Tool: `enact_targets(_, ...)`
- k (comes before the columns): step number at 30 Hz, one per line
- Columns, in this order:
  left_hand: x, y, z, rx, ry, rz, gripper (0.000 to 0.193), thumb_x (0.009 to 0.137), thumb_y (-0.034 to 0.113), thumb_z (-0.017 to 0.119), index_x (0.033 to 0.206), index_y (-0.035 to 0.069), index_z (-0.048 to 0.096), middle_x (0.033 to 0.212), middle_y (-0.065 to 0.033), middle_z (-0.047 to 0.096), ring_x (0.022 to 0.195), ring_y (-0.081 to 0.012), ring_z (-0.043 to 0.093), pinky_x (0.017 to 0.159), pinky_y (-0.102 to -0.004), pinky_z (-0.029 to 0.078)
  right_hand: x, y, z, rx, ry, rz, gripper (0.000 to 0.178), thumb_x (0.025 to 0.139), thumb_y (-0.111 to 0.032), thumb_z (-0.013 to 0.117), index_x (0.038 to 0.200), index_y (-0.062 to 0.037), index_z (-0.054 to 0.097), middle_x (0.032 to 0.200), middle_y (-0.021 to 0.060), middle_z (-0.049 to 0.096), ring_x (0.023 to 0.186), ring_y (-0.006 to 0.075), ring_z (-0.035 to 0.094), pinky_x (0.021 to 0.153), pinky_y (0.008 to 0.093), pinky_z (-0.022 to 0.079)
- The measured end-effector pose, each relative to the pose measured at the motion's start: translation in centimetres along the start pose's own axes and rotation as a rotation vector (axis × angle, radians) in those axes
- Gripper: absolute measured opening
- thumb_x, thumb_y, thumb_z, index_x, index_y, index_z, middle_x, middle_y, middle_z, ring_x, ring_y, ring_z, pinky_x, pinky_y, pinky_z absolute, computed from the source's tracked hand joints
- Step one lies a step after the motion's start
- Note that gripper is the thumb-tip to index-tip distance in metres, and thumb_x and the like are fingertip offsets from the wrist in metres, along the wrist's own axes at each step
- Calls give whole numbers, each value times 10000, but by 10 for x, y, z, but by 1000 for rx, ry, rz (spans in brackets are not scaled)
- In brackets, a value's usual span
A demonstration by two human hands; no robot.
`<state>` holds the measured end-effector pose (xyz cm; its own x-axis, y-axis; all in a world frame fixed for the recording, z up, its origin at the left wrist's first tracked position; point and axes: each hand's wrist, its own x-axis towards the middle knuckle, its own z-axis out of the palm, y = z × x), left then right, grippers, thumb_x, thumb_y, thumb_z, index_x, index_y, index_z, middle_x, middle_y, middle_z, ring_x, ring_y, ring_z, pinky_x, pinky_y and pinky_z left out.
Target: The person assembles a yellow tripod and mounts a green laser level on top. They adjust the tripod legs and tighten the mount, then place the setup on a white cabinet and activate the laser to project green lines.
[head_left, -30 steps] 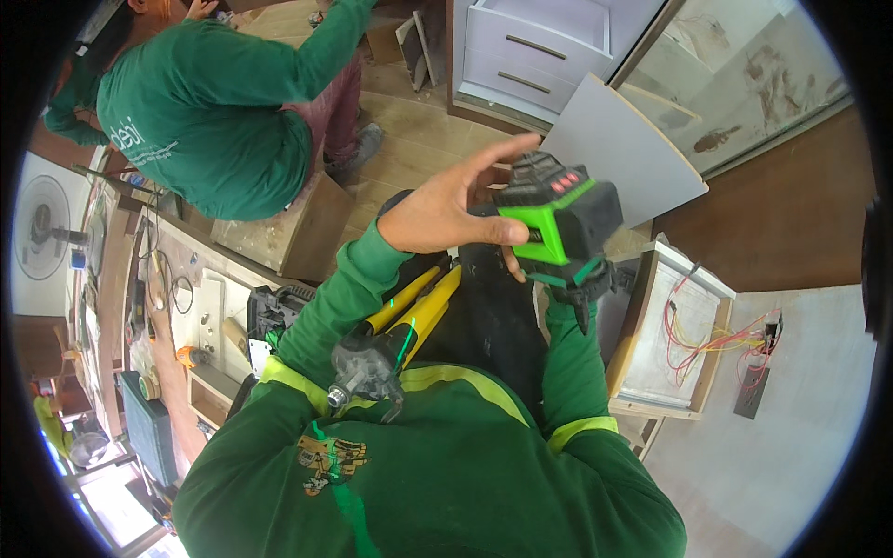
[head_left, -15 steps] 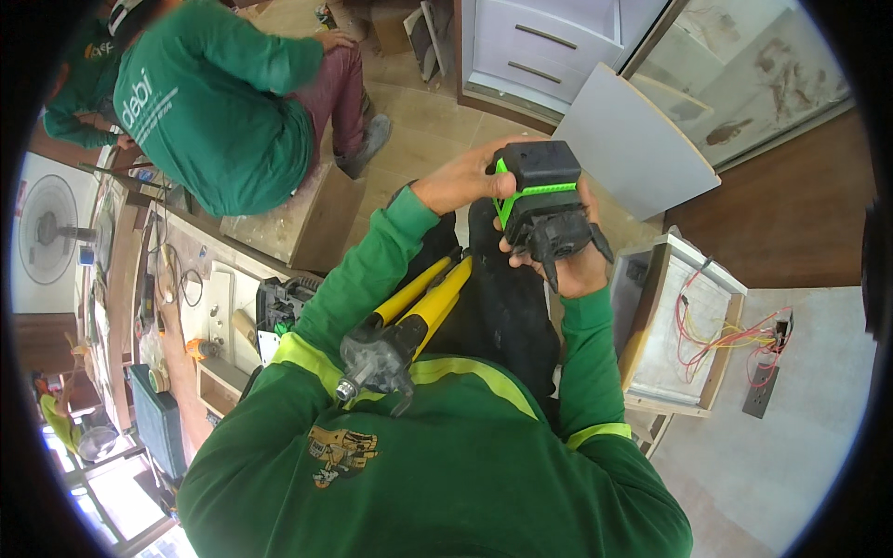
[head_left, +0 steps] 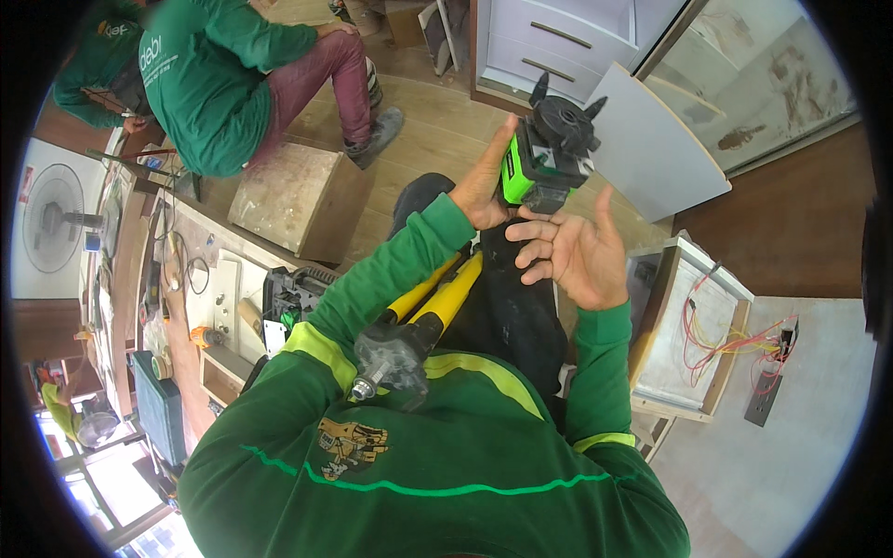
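Note:
My left hand [head_left: 484, 191] grips a black and bright-green laser level [head_left: 544, 163] from its left side. The level is tilted so that its round black base with short legs points up and away from me. Just below it and to the right, my right hand [head_left: 586, 249] is open, palm up with fingers spread, and holds nothing. A bright green line [head_left: 419, 487] crosses the chest of my green shirt. Against my lap leans a folded yellow tripod [head_left: 448, 296], its dusty grey head [head_left: 391, 365] with a metal screw pointing toward me.
A person in green [head_left: 205, 84] sits ahead on the left, near a wooden box [head_left: 288, 200]. A cluttered bench [head_left: 186, 316] runs along my left. To my right are a wooden frame [head_left: 693, 325] with loose red and yellow wires [head_left: 712, 344], and a leaning white panel [head_left: 660, 139].
My right hand has let go of the laser level and opened. The level has been turned over, base now upward. A green line now shows on my shirt. The seated person has shifted.

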<state>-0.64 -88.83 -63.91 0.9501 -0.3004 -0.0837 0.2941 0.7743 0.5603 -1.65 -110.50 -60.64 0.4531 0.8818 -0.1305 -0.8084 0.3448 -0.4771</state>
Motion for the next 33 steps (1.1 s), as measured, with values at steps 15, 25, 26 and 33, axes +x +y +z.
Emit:
enact_targets(15, -5, -6, -16, -278, 112, -86, 1004, 959, 936, 478, 1552, 134, 602, 1468, -163, 685, 1277, -368, 711, 1046, -623, 629, 5, -6, 21, -1043, 688, -523, 410, 1117, -373, 699, 1299, -8, 652, 1079, 67, 691, 940, 128, 660, 832, 308, 562)
enact_targets(25, -15, -16, -63, -586, -176, -229, 694, 1146, 554, 492, 1600, 29, 506, 1516, -231, 629, 1332, -408, 685, 980, -556, 699, 21, 17, 38, -1171, 569, -704, 354, 1014, -55, 767, 1345, -10, 652, 1165, 103, 631, 953, 159, 686, 774, 290, 558)
enact_targets(26, -19, -17, -59, -575, -211, -205, 695, 1148, 546, 492, 1614, 31, 488, 1525, -233, 620, 1321, -408, 692, 974, -551, 703, 21, 18, 38, -1180, 561, -719, 355, 1011, -51, 766, 1344, -10, 651, 1165, 105, 633, 945, 160, 689, 774, 291, 558)
enact_targets(33, -16, -24, -74, -566, -376, -238, 761, 1115, 531, 574, 1664, 29, 412, 1511, -277, 593, 1221, -418, 734, 922, -526, 721, 11, 27, 39, -1180, 556, -727, 358, 997, -20, 750, 1339, 4, 646, 1192, 126, 669, 930, 162, 699, 778, 312, 565)
